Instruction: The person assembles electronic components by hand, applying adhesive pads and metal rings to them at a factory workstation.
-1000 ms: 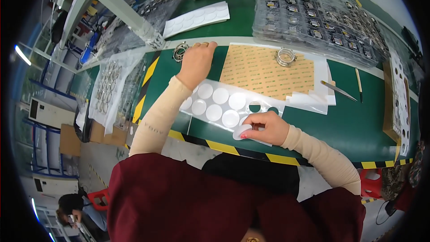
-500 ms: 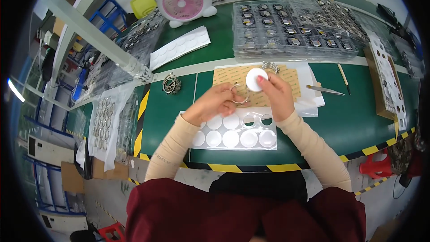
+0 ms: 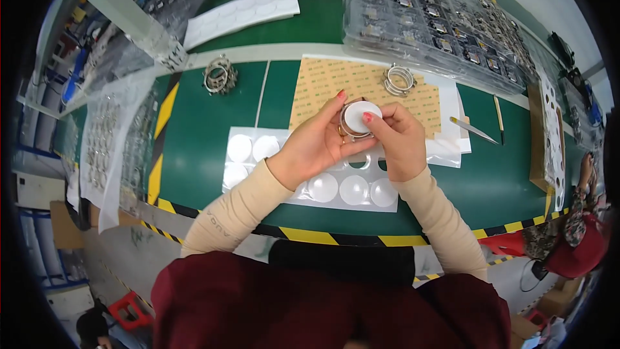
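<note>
Over the middle of the bench, my left hand (image 3: 307,148) is closed around a thin metal ring (image 3: 341,127), thumb and fingers on its rim. A round white disc (image 3: 355,116) lies against the ring's face. My right hand (image 3: 405,145) pinches the disc, its thumb pressed on the white surface; its other fingers are partly hidden behind. Beneath my hands is a clear sheet of white discs (image 3: 322,187), with some openings where no disc sits. Behind them lies brown printed backing paper (image 3: 323,81), with a small stack of metal rings (image 3: 398,80) on it.
Another ring stack (image 3: 219,76) stands at left. Tweezers (image 3: 476,132) and a thin stick (image 3: 498,119) lie at right. Clear trays of small parts (image 3: 374,11) fill the back right. A cardboard box (image 3: 537,136) stands at the right edge. A person (image 3: 578,236) is at far right.
My hands have come together: the white disc, held apart from the ring before, is now against it. The view has shifted, and a person has come into sight at far right.
</note>
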A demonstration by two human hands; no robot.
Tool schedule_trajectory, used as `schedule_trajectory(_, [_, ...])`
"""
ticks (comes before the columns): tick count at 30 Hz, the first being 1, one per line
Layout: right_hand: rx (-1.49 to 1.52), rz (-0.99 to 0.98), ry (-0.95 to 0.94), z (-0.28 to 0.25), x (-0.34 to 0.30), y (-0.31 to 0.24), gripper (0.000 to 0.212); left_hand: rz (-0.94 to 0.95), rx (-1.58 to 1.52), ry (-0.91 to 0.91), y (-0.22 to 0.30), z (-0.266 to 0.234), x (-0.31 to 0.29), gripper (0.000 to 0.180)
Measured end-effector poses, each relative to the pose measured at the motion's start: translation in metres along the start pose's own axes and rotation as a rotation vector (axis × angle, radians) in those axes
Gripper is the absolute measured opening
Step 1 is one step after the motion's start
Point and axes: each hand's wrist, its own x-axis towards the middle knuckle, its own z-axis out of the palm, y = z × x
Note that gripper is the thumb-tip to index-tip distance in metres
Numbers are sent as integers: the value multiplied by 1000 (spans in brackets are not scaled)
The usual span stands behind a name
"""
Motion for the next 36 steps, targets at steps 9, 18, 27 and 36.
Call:
schedule_trajectory(9, [-59, -78, 81, 2, 4, 10, 24, 61, 12, 39, -8, 1, 2, 31])
schedule_trajectory(18, [-83, -68, 45, -3, 3, 10, 20, 61, 4, 50, -10, 1, 4, 30])
schedule_trajectory(27, [-107, -78, 48, 0, 3, 9, 19, 52, -28, 52, -9, -2, 4, 29])
schedule_trajectory(36, [-237, -46, 65, -1, 13, 15, 20, 35, 20, 19, -10, 1, 2, 28])
